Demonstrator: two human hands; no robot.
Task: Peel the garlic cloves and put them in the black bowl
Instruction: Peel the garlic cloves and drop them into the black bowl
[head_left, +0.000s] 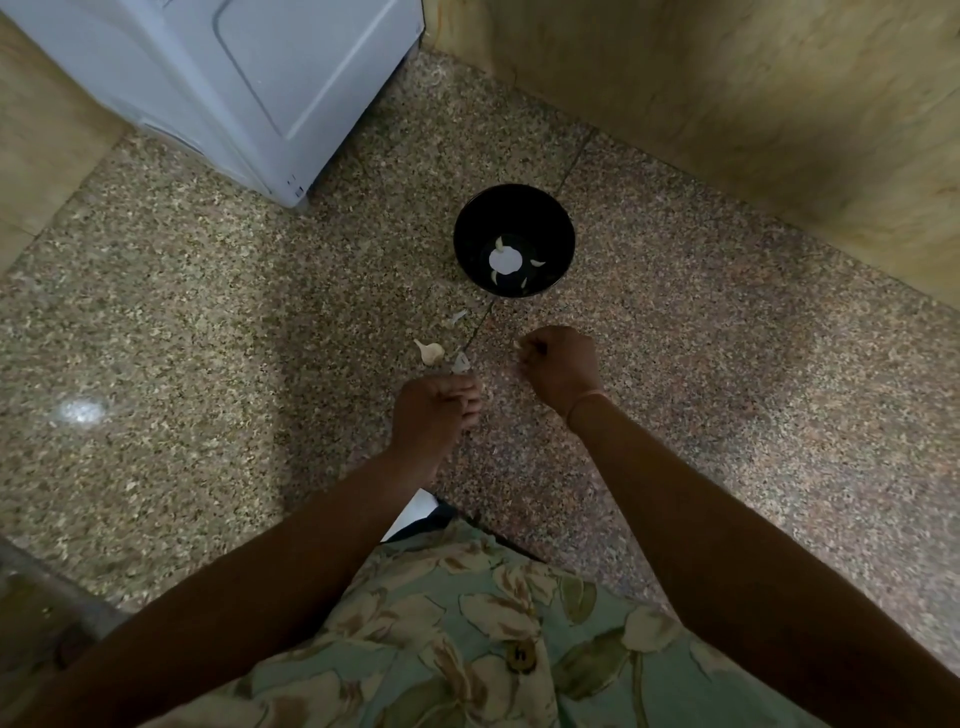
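Garlic cloves, crescents in round black bowl, left fingers gripping papery skin, right fingers pinching clove

A white appliance stands in the corner on a speckled stone floor. To its right rises a tan, marbled wall; a matching wall strip runs to its left. A thin floor seam passes right of the appliance. Well in front of it, to the left, a bright light patch gleams on the floor.
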